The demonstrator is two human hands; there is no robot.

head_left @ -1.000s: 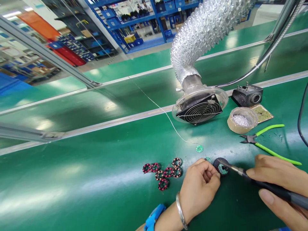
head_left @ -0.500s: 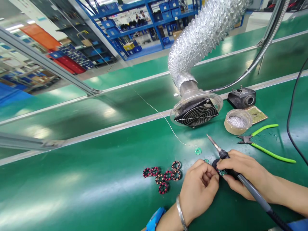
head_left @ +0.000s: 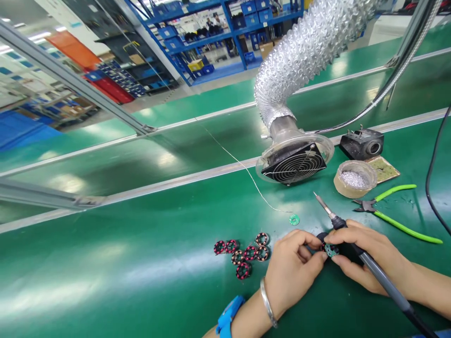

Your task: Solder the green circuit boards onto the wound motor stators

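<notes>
My left hand [head_left: 296, 263] is closed, its thumb and fingertips pinching the left edge of a small round green circuit board [head_left: 331, 250]. The board lies against a dark ring-shaped part, partly hidden by my fingers. My right hand [head_left: 373, 256] has a soldering iron [head_left: 375, 272] lying in its grip, the metal tip pointing up and away to the left. Its thumb and fingertips also touch the board's right side. To the left lie several small copper-wound rings [head_left: 250, 253] with black and red or copper-coloured segments. Another green round board [head_left: 294, 219] rests beyond my hands.
A fume-extractor fan [head_left: 296, 164] hangs from a silver duct [head_left: 299, 61] above the table [head_left: 123, 263]. Thin solder wire [head_left: 252, 178] stretches down from behind. At right are green-handled cutters [head_left: 405, 225], a tub of metal shavings [head_left: 354, 180], a sponge [head_left: 384, 169] and a black iron holder [head_left: 362, 143].
My left fingertips have come up onto the board, which now shows more of its face. A second green piece beside the left fingers is no longer visible. The view has shifted slightly.
</notes>
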